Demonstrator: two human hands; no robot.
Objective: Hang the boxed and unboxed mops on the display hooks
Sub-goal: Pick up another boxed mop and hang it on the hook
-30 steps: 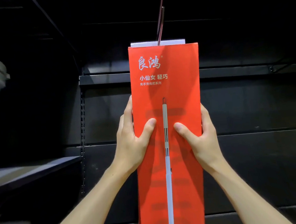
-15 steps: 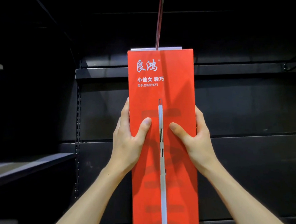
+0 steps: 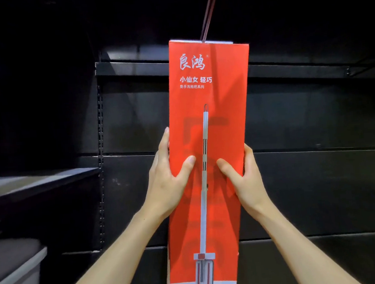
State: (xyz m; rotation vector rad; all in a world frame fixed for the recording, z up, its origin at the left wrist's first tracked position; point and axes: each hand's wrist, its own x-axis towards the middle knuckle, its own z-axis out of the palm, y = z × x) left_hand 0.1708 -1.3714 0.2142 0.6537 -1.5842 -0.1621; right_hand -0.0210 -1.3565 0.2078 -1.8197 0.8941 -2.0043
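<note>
A tall red mop box [image 3: 209, 91] with white lettering and a printed mop stands upright in front of the black display wall. My left hand [image 3: 166, 176] grips its left edge, thumb across the front. My right hand [image 3: 244, 177] grips the right edge the same way. A thin dark hook rod [image 3: 208, 11] comes down from above and meets the box's white top flap; the join itself is hidden behind the flap.
Black slotted wall panels [image 3: 318, 188] fill the background, with a horizontal rail [image 3: 299, 69] behind the box. A dark shelf [image 3: 40, 181] juts out at left, with grey bins [image 3: 16, 271] below and another at the upper left edge.
The box has tilted slightly, its bottom now leaning left, and more of its lower printed end shows. Both hands keep the same grip. The view has shifted a little.
</note>
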